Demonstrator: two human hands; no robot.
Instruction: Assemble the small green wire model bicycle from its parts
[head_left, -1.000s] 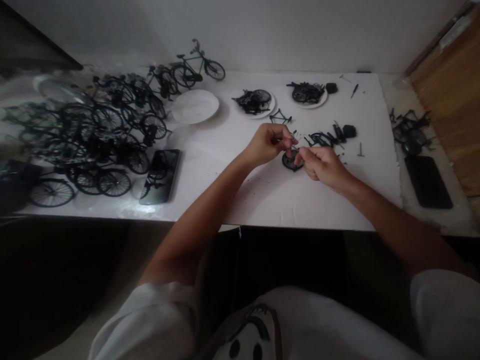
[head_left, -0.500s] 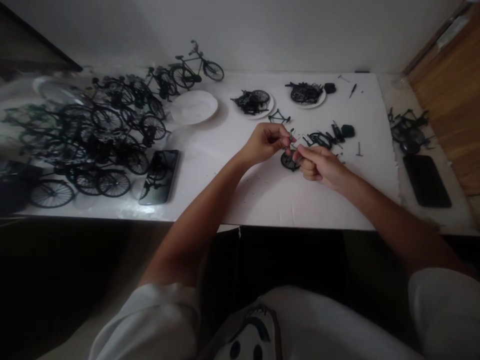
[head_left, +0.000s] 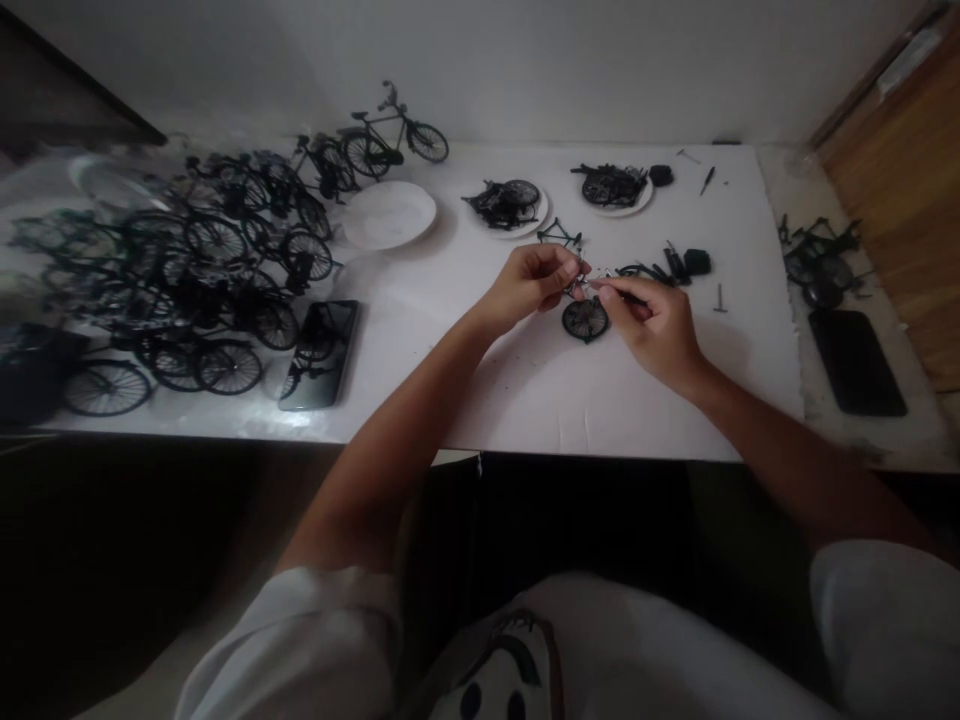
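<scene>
Thumb and fingers of my left hand pinch a small dark model bicycle part, mostly covered by the fingertips. Just below them is a spoked model wheel; I cannot tell whether it joins the held part. My right hand is closed in a pinch, its fingertips meeting the part from the right. Whatever sits in that pinch is too small to make out. Behind the hands lies a dark green bicycle frame. Loose black parts lie beyond the right hand, beside a small dark block.
Many model bicycles crowd the left side, near a phone and a white plate. Two plates with black parts stand at the back. Another phone and model parts lie far right.
My right hand has shifted slightly right and turned, its fingers now pointing left toward the part. More of the wheel shows. My left hand has barely moved.
</scene>
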